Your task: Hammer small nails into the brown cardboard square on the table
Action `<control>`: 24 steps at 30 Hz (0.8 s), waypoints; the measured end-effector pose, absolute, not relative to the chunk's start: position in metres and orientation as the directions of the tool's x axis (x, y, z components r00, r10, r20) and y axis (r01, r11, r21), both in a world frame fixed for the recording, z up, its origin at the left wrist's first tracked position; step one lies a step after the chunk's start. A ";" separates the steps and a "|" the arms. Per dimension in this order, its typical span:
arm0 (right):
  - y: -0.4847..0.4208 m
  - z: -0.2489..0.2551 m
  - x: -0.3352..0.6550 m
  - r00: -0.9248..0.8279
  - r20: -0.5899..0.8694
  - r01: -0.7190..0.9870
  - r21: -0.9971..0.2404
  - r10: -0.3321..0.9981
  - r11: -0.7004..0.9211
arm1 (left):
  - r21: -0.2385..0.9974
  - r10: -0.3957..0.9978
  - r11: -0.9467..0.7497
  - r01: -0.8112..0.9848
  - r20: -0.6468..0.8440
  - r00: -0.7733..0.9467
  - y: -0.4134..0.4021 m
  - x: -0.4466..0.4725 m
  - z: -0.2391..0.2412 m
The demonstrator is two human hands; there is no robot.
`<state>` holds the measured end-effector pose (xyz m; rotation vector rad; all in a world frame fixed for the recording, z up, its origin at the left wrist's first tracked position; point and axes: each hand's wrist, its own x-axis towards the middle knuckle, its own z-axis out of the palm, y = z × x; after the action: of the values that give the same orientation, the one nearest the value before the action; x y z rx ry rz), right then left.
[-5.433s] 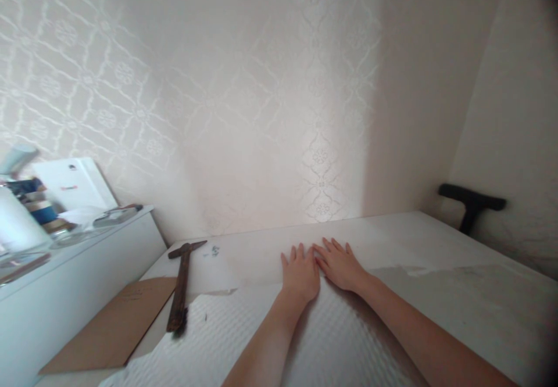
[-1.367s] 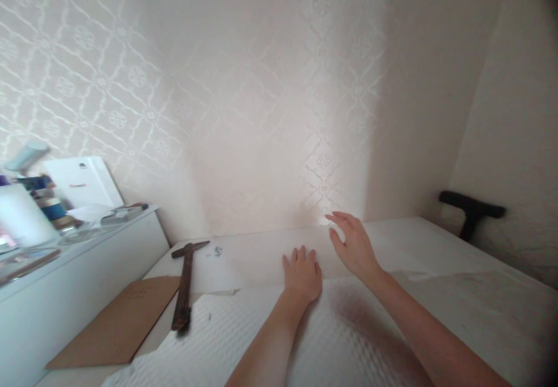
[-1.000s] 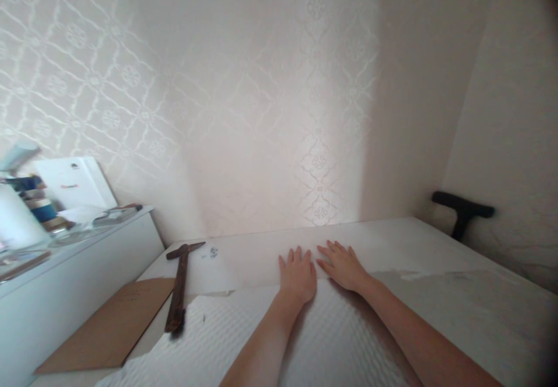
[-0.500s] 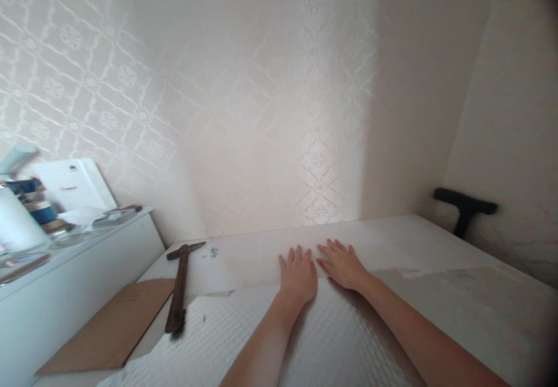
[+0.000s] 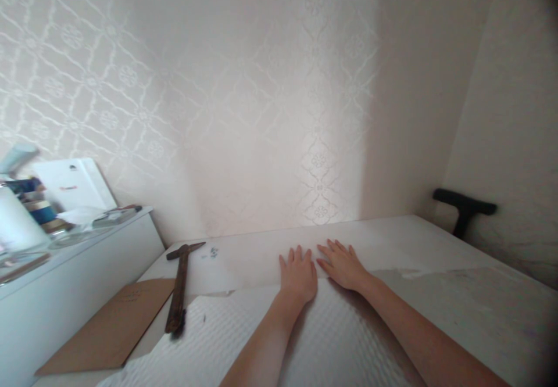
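Note:
Both my hands lie flat, palms down, side by side on a white surface [image 5: 436, 242] in front of a patterned wall. My left hand [image 5: 298, 275] has its fingers stretched out at the far edge of a white textured sheet [image 5: 244, 340] that covers the near part of the surface. My right hand [image 5: 342, 265] rests just to its right, fingers spread and pointing toward the wall, almost touching the left one. Neither hand holds anything.
An old hammer [image 5: 178, 285] with a wooden handle lies to the left, with several small nails [image 5: 213, 252] beyond its head. A brown cardboard piece [image 5: 104, 332] lies beside it. A lower white cabinet [image 5: 65, 282] at far left carries clutter. A black T-shaped handle [image 5: 464, 210] stands at right.
My right hand, lifted off the surface 1.4 s ago, has come back down flat beside my left hand. Since then both hands have stayed still.

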<state>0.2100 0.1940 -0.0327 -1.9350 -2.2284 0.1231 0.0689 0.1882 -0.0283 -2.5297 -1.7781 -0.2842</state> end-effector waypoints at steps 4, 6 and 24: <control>0.195 -0.034 0.210 -0.131 0.084 0.974 -0.177 0.988 0.144 | 0.063 0.929 -0.342 0.937 0.169 0.328 0.188 0.069 -0.028; 0.195 -0.034 0.210 -0.133 0.084 0.974 -0.176 0.988 0.146 | 0.059 0.931 -0.340 0.939 0.162 0.327 0.188 0.069 -0.027; 0.193 -0.030 0.209 -0.123 0.062 0.975 -0.177 0.991 0.132 | 0.042 0.935 -0.335 0.941 0.141 0.326 0.187 0.069 -0.026</control>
<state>0.2089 0.1932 -0.0303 -1.9633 -2.2339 0.1388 0.0691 0.1874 -0.0257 -2.5191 -1.7835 -0.2163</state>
